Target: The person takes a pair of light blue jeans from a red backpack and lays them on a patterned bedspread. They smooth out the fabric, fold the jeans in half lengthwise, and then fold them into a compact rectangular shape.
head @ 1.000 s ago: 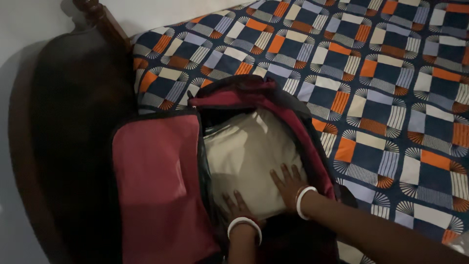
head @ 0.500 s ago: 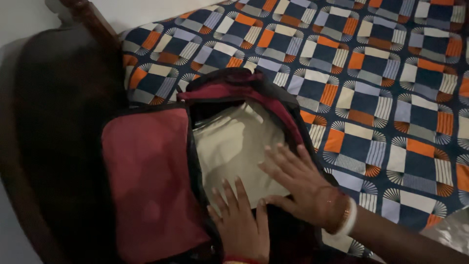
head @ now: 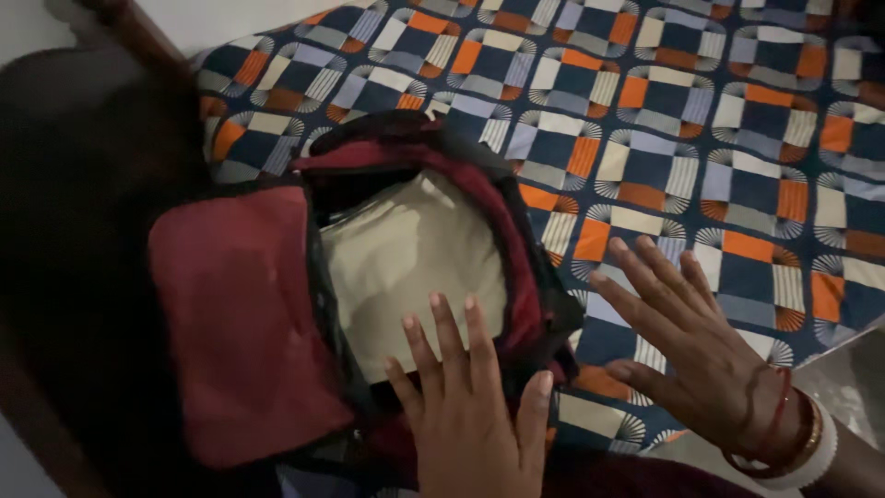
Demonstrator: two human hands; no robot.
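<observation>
**Both hands flat and spread over an open bag on the bed**

On the bed, at the near edge of an open red-and-black fabric backpack (head: 433, 157), the left hand (head: 470, 415) lies palm down, fingers spread and straight, grasping nothing. Its fingertips (head: 435, 309) rest on the lower edge of a folded pale cream cloth (head: 406, 249) that fills the bag's main compartment. The thumb points out to the right, over the dark rim of the bag.

The right hand (head: 691, 341) is also released: palm down, fingers fanned wide, nothing in it. It sits just beside the bag's right wall, over the bedsheet; whether it touches the sheet cannot be told. Red, gold and white bangles (head: 793, 433) ring its wrist.

The cream cloth lies flat inside the compartment, framed by the red lining on the top and right sides. The bag's red front flap (head: 240, 314) is thrown open to the left and lies beside the compartment, lining side up.

Under everything, a patterned bedsheet of navy, orange, cream and lavender squares with fan motifs (head: 645, 120) covers the bed. A dark wooden headboard (head: 83, 184) stands along the left, against a pale wall (head: 221, 9). The light is dim, and the near left corner is too dark to read.
</observation>
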